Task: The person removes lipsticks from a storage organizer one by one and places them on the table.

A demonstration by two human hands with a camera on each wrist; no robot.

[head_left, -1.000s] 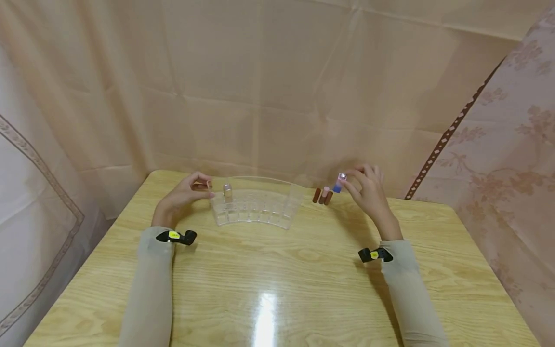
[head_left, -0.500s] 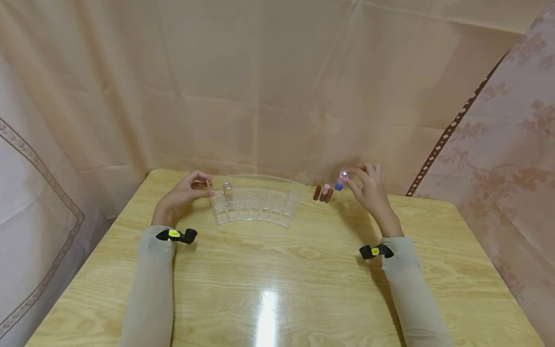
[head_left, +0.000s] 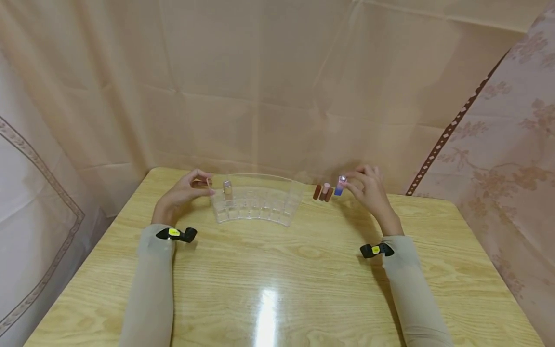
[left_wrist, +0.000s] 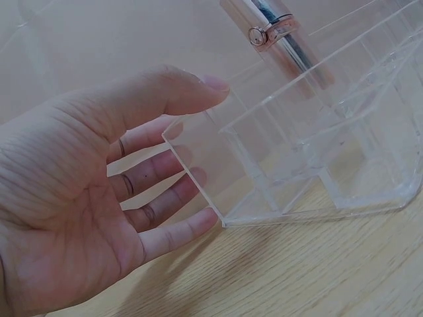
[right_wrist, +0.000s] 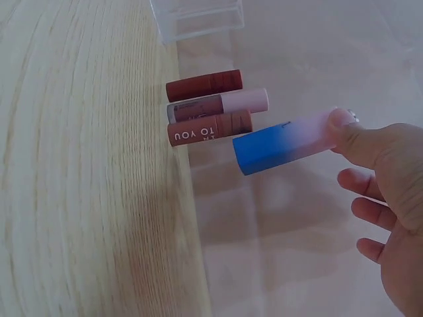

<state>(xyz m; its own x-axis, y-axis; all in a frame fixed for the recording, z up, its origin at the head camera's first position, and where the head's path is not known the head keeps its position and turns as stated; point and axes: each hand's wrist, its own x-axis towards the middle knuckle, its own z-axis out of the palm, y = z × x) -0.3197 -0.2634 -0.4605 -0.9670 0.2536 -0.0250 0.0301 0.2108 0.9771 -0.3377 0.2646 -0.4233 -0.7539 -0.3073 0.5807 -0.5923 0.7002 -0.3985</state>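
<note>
My left hand [head_left: 184, 193] holds the left end of a clear, tiered lipstick organizer [head_left: 256, 219], its thumb and fingers about the side wall. One lipstick with a metallic and pinkish case [left_wrist: 281, 39] stands in a left-hand slot of it. At the right, my right hand [head_left: 368, 190] pinches a blue-to-pink lipstick tube [right_wrist: 287, 142] by its pink end, where something shiny shows. The blue end points down. Left of that tube stand a dark red tube [right_wrist: 205, 85], a pink-capped lip gloss [right_wrist: 244, 101] and a brownish-red tube [right_wrist: 211, 127], close together.
The wooden table [head_left: 225, 279] ends at a beige curtain [head_left: 260, 96] just behind the organizer and tubes. A patterned cloth [head_left: 511, 159] hangs at the right, a white one [head_left: 39, 202] at the left.
The blue-to-pink tube rose slightly and then came down a little with my right hand, turning a bit more upright. My left hand and the organizer have stayed in place.
</note>
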